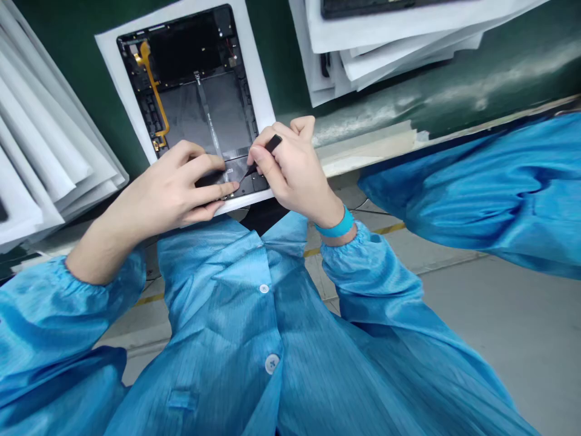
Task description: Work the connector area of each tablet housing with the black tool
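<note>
An opened tablet (195,91) lies on a white sheet (258,79) at the near edge of the green bench, its black inside and a yellow flex cable (152,85) showing. My left hand (181,188) lies on the tablet's near edge, fingers stretched flat and pressing down. My right hand (290,163) is closed in a pinch on a small black pointed tool (265,154), whose tip touches the tablet's lower edge right by my left fingertips.
Stacks of white sheets (45,151) sit at the left, and another stack (390,48) with a dark device on top at the back right. Another person's blue sleeve (481,188) reaches in at the right. Grey floor lies below the bench edge (372,151).
</note>
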Demonstrator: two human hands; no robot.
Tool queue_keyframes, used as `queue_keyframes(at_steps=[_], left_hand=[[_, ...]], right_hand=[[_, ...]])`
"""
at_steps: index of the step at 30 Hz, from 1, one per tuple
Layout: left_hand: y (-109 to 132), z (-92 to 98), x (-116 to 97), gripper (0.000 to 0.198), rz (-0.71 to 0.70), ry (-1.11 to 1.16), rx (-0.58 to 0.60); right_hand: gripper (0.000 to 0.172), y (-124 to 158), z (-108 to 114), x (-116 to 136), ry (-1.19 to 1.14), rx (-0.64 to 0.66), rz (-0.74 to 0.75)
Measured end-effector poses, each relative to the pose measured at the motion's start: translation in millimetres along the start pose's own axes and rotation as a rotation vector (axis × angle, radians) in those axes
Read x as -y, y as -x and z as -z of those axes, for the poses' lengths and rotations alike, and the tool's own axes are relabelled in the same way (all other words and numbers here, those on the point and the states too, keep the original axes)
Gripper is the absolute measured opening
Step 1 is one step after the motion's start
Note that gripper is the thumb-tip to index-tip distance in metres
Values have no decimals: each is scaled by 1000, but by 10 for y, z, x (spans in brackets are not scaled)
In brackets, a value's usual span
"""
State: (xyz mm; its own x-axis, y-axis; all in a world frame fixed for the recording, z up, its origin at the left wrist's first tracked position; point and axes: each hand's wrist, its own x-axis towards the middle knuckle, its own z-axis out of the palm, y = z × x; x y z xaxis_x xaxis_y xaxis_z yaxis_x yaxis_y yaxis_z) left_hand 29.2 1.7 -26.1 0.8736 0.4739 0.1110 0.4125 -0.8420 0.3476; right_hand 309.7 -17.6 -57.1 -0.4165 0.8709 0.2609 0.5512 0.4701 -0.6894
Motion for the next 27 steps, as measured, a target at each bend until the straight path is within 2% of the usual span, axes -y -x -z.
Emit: queue_keyframes(at_steps=[7,14,22,27], left_hand=[[-19,-33,-2,42,53,56,0],[-81,8,-80,41,-139,-238,-91],[-159,63,-208,45,46,-222,62],[-207,88,-218,41,45,-274,73]], right_hand=[[60,-7,11,-16,-27,-43,-25],[60,57,55,-50,-100,-121,-75],[55,77,86,-31,-96,-142,-43],[55,60,68,-27,-76,-125,-15]])
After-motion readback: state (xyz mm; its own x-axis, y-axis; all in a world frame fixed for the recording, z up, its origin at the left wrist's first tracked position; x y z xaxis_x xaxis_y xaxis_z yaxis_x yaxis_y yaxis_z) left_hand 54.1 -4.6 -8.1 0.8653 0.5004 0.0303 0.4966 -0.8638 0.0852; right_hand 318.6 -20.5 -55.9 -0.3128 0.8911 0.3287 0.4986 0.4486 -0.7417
